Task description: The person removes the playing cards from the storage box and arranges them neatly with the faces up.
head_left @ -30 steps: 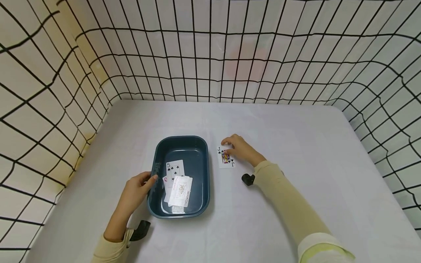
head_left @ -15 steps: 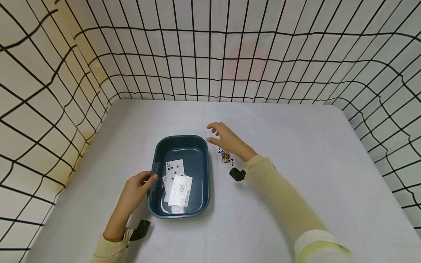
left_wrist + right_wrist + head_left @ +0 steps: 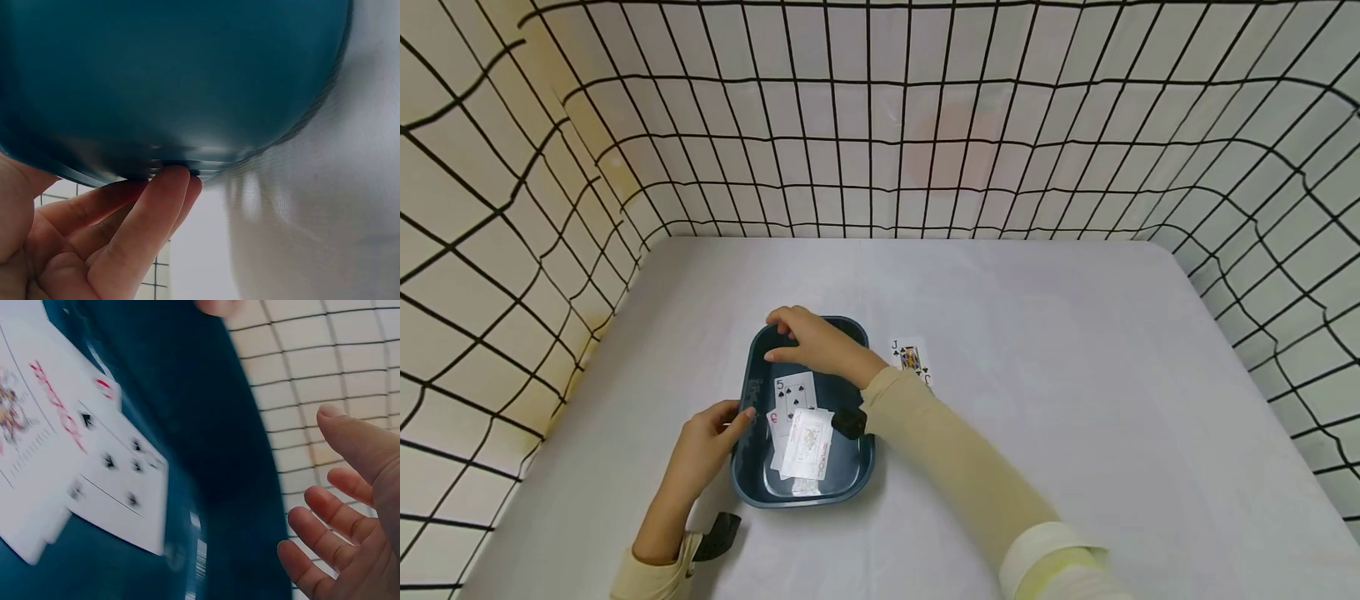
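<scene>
My left hand (image 3: 703,437) grips the left rim of a dark blue plastic tray (image 3: 797,503), thumb over the edge and fingers against the outer wall, as the left wrist view shows. Inside lie a five of spades (image 3: 793,390), a joker (image 3: 807,442) on top, and a card with a red index (image 3: 106,387), mostly covered. Above the tray's far end hovers my right hand (image 3: 816,340), holding nothing, its fingers spread and loosely bent. Right of the tray, a jack of clubs (image 3: 911,357) lies face up, partly hidden by the right sleeve.
A white cloth covers the table (image 3: 1037,333). Black wire mesh (image 3: 880,142) stands at the back and both sides. Each wrist bears a small black camera, the right one (image 3: 850,422) hanging over the tray.
My right hand has left the jack of clubs and moved leftward over the tray. The jack stays on the table. My left hand keeps its grip on the rim.
</scene>
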A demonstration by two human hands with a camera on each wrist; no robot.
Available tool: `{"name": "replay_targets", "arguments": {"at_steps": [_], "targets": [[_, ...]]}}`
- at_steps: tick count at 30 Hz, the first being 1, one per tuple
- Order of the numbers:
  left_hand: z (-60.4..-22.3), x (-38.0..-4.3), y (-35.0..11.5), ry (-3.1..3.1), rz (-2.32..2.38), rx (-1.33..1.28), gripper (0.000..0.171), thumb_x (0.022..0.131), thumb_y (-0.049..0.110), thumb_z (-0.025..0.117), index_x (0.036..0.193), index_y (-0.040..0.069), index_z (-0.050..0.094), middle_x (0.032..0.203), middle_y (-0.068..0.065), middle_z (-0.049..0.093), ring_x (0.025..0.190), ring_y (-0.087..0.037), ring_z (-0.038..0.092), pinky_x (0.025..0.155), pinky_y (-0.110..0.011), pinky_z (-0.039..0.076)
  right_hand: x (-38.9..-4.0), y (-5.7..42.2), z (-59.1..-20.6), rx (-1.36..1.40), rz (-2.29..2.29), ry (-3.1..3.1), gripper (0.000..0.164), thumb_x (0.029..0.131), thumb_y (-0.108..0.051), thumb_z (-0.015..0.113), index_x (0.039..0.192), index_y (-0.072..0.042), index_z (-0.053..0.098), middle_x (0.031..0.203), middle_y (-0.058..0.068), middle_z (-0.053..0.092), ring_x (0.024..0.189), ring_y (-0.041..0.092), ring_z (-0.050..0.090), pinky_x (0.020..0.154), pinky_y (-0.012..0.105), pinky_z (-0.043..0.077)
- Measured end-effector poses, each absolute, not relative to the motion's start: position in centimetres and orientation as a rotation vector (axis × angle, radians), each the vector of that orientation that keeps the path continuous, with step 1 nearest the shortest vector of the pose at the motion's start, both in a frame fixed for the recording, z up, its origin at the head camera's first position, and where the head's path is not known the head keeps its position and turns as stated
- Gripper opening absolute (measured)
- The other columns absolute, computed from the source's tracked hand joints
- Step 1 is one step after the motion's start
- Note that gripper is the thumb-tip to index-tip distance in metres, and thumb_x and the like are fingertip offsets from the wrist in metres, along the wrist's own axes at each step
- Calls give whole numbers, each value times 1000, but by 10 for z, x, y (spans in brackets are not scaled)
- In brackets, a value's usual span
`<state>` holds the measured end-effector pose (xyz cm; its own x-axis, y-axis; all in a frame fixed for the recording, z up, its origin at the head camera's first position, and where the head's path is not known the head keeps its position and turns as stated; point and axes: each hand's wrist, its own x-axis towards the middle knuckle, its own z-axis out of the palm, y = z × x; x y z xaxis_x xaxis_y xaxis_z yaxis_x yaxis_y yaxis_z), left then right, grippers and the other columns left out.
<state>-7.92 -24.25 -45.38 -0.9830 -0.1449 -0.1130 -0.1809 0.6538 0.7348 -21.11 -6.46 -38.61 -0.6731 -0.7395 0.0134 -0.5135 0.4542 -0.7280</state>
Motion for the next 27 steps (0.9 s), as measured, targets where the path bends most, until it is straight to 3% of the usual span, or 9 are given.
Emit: {"name": "replay_targets", "arguments": {"at_steps": [3, 7, 11, 14, 18, 20, 24, 27], "targets": [[-432, -75, -232, 2773, 1291, -297, 44, 91, 34, 52, 115, -1, 56, 104, -20, 60, 82, -27, 59, 70, -39, 52, -205, -75, -395, -1028, -901, 2471, 57, 82, -37, 62, 130, -12, 42, 119, 4, 48, 108, 14, 47, 87, 23, 40], [-427, -70, -229, 2793, 1295, -289, 40, 91, 31, 53, 113, -2, 57, 100, -18, 61, 79, -24, 59, 65, -36, 53, -196, -83, -408, -999, -536, 2602, 68, 77, -47, 65, 132, -13, 42, 129, 5, 45, 115, 18, 45, 92, 32, 40], [-446, -70, -238, 2871, 1271, -230, 46, 90, 42, 49, 111, 1, 58, 98, -14, 63, 78, -23, 60, 62, -35, 53, -189, -87, -421, -1020, -198, 2665, 80, 70, -52, 70, 133, -12, 42, 130, 6, 44, 116, 21, 43, 93, 38, 38], [-461, -74, -245, 2878, 1252, -232, 51, 88, 49, 47, 112, 5, 59, 100, -12, 63, 81, -23, 60, 67, -36, 52, -186, -88, -425, -1044, -64, 2685, 83, 66, -52, 72, 132, -11, 44, 127, 6, 44, 115, 22, 43, 93, 39, 38], [-444, -72, -238, 2811, 1284, -289, 45, 90, 40, 49, 114, 3, 57, 105, -15, 61, 87, -26, 60, 72, -39, 51, -185, -89, -425, -1047, -20, 2693, 82, 66, -51, 73, 131, -10, 45, 126, 8, 46, 114, 23, 43, 92, 39, 37], [-431, -69, -232, 2806, 1297, -289, 42, 91, 34, 52, 114, 0, 57, 105, -18, 60, 87, -28, 60, 68, -36, 52, -186, -90, -426, -1026, -28, 2693, 82, 65, -50, 74, 130, -10, 45, 125, 9, 47, 113, 23, 44, 92, 38, 37], [-451, -73, -241, 2868, 1280, -235, 49, 90, 44, 49, 113, 2, 57, 102, -15, 62, 82, -25, 60, 62, -33, 53, -189, -89, -425, -962, -131, 2674, 81, 66, -45, 76, 130, -7, 45, 123, 11, 45, 108, 23, 46, 90, 34, 39], [-474, -78, -251, 2909, 1249, -204, 54, 87, 52, 46, 113, 6, 58, 101, -12, 62, 81, -22, 60, 64, -34, 53, -193, -87, -425, -902, -385, 2625, 62, 72, -33, 75, 121, -6, 50, 113, 10, 46, 97, 19, 50, 79, 28, 44]]}}
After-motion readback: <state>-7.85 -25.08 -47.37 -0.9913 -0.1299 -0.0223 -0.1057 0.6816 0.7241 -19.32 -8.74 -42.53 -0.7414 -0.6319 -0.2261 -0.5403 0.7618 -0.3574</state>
